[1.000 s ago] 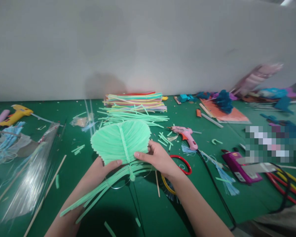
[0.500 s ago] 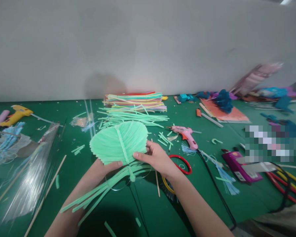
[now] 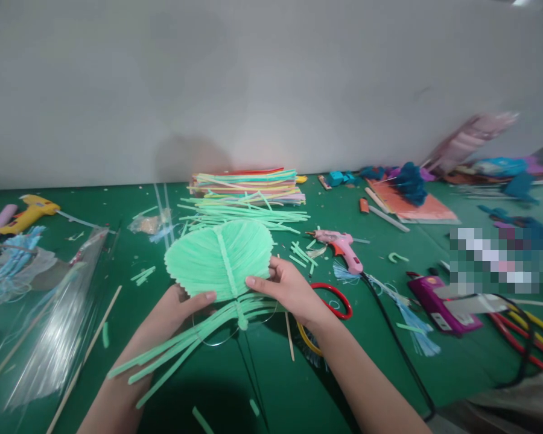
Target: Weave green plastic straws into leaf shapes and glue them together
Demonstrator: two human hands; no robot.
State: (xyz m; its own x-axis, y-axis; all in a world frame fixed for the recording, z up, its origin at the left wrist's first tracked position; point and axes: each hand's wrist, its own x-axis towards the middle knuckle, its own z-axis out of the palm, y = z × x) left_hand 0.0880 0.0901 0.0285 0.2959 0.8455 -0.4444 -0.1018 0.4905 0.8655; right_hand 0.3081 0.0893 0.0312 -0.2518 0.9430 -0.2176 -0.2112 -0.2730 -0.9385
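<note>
both the left hand (image 3: 174,307) and right hand (image 3: 289,288) pinch the lower edge of a green straw leaf (image 3: 219,258). its loose straw ends (image 3: 181,346) trail over the green table (image 3: 380,361).

Two hands: left hand (image 3: 174,307), right hand (image 3: 289,289). One green straw leaf (image 3: 219,259). Two glue guns: yellow glue gun (image 3: 29,211), pink glue gun (image 3: 341,247). One stack of coloured straws (image 3: 248,184). One red-handled scissors (image 3: 335,301).
</note>
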